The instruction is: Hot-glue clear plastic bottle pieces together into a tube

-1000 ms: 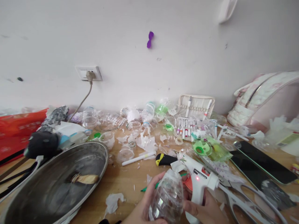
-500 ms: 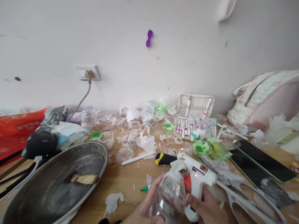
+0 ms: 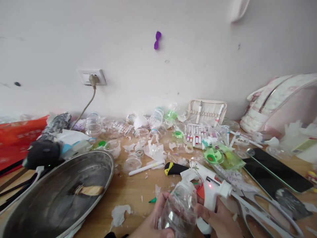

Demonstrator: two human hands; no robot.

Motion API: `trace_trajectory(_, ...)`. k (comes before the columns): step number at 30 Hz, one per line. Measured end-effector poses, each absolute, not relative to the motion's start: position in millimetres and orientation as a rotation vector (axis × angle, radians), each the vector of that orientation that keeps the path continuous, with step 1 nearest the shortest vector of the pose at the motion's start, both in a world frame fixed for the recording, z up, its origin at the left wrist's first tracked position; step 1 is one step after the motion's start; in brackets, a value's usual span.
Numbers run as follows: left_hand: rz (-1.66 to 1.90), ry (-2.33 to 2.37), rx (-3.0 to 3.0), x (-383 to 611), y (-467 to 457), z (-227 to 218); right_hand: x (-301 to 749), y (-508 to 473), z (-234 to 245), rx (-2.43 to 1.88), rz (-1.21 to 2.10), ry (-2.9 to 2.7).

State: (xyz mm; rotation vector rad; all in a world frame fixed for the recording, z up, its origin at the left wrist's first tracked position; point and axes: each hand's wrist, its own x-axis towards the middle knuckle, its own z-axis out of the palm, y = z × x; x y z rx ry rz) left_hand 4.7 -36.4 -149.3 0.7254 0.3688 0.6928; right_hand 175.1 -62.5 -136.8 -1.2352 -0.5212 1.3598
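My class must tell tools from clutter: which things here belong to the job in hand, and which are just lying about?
Likely part of the job, both held:
bottle
glue gun

Apparently just lying about:
scissors
bowl
markers
phone
backpack

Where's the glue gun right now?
In the head view, the glue gun is at the lower right, held in the right hand, between the clear bottle on its left and the scissors on its right.
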Motion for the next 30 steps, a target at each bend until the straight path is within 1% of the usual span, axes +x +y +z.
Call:
trace_trajectory(5, 0.689, 0.314, 0.77, 9, -34, -145, 181, -62, -137, -1.237, 1.439, -0.614)
trace_trajectory(10, 0.656, 0.34, 0.738, 7, -37, -137, 181, -62, -137, -1.25, 1.417, -0.604)
trace_trajectory(14, 0.675, 0.357, 0.783, 5, -34, -139, 179, -63, -134, -1.224, 1.424, -0.575)
trace_trajectory(20, 0.608, 0.165, 0.849, 6, -24, -149, 179, -64, -137, -1.16, 1.457, -0.491)
trace_trajectory(25, 0.693, 0.408, 0.726, 5, -32, -137, 180, -64, -136, -1.111, 1.48, -0.466)
trace_trajectory(30, 0.684, 0.467, 0.715, 2, -35, -138, 181, -63, -131, -1.139, 1.463, -0.472)
